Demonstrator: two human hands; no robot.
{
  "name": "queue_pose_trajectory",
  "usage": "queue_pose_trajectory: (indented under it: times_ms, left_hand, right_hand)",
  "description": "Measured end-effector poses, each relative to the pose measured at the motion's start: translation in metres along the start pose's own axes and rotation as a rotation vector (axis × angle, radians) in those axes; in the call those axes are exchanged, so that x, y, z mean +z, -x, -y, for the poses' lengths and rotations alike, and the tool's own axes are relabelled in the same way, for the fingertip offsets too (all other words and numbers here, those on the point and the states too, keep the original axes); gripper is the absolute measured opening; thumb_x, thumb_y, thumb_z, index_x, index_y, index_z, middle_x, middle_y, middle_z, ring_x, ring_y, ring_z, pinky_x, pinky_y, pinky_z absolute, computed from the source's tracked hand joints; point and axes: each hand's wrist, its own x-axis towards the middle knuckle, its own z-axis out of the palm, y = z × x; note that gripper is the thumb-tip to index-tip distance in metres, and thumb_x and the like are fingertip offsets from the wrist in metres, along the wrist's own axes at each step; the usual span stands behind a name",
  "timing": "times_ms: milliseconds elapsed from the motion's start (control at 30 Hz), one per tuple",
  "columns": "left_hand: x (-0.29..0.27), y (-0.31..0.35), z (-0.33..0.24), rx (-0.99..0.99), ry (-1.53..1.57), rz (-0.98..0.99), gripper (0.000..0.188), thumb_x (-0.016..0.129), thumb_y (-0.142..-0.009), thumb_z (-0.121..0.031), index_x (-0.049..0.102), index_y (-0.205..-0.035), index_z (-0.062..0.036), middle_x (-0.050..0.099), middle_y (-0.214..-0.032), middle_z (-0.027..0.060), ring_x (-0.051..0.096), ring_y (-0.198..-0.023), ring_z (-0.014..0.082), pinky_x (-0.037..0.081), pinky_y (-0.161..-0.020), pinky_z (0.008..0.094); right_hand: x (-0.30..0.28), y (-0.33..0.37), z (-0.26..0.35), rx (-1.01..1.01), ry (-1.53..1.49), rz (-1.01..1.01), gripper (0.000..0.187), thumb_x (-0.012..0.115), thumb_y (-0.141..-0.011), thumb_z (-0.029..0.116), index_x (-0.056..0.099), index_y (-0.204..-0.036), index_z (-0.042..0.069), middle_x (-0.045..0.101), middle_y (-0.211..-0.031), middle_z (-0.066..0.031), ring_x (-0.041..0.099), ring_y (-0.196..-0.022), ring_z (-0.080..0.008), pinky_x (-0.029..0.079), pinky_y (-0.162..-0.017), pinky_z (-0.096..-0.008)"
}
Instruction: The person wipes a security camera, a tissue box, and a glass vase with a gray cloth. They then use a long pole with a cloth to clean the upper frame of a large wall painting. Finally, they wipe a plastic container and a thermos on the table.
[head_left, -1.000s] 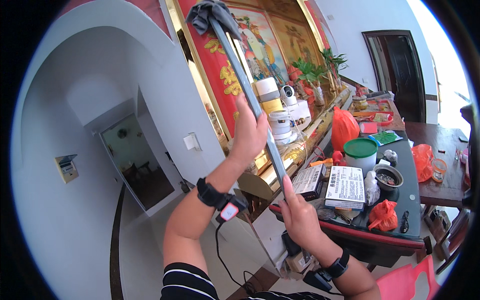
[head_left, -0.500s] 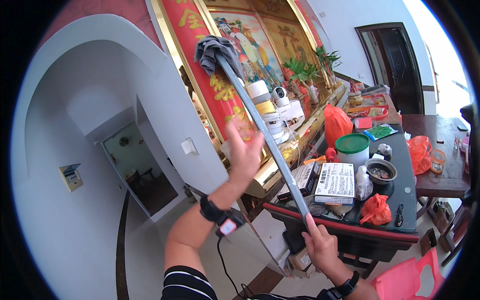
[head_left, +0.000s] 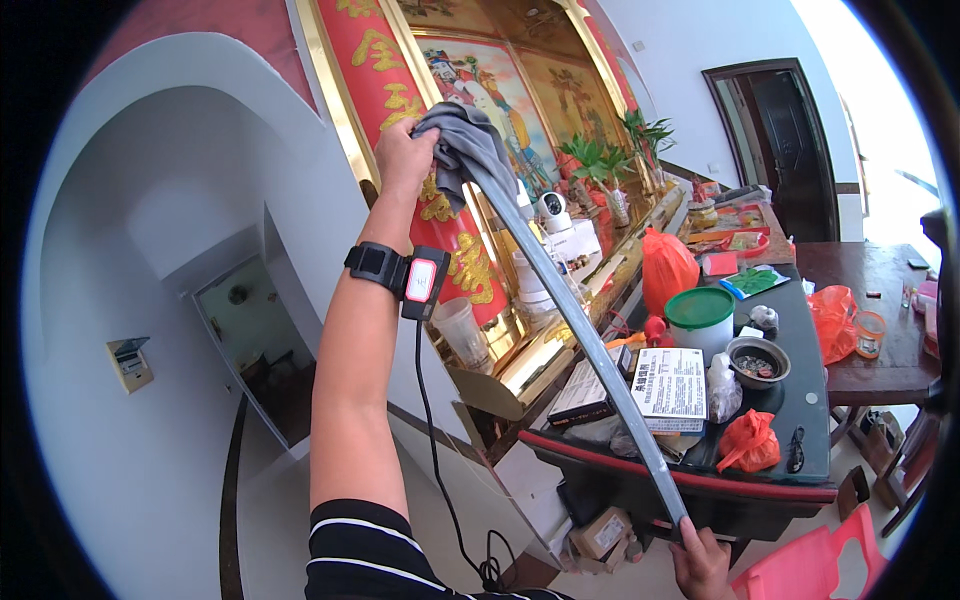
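A long grey metal pole (head_left: 575, 315) slants across the view, a dark grey cloth (head_left: 465, 148) draped over its far upper end. My left hand (head_left: 405, 158) reaches up to that end, its fingers closed on the cloth's left edge. Lower right, my right hand (head_left: 700, 560) grips the pole's near end. Behind the cloth stands a red panel (head_left: 375, 60) with gold characters, beside a painted altar picture (head_left: 500, 100).
A dark table (head_left: 790, 400) on the right bears a green-lidded tub (head_left: 698, 318), boxes (head_left: 668, 385), a metal bowl (head_left: 757, 362) and red plastic bags (head_left: 750, 440). A white camera (head_left: 552, 208) and a clear cup (head_left: 462, 330) stand by the altar. A pink chair (head_left: 815, 560) is lower right.
My left hand has risen from beside the middle of the pole and taken hold of the cloth. My right hand and the pole's near end have moved down and right.
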Motion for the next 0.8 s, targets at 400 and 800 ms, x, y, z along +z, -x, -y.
queue_pose_trajectory:
  times_ms: [400,800]
  left_hand:
    - [0.022,-0.023,0.021,0.040,-0.339,-0.358,0.018,0.067,-0.076,-0.016,0.071,-0.088,-0.0046,0.069,-0.083,0.0198,0.066,-0.084,0.0387,0.052,-0.078,0.0446]
    - [0.030,-0.053,0.041,0.473,-0.399,-0.095,0.048,0.056,-0.080,-0.005,0.054,-0.129,-0.0041,0.055,-0.117,0.0218,0.056,-0.107,0.0388,0.046,-0.092,0.0449]
  right_hand:
    - [0.010,0.033,0.002,0.151,-0.186,0.127,0.048,0.068,-0.084,0.006,0.056,-0.130,0.006,0.062,-0.088,-0.0168,0.060,-0.067,-0.0334,0.048,-0.060,-0.0422]
    - [0.004,-0.114,0.022,0.065,-0.391,0.085,0.061,0.064,-0.077,-0.004,0.045,-0.135,-0.005,0.062,-0.089,-0.0226,0.064,-0.075,-0.0342,0.050,-0.068,-0.0346]
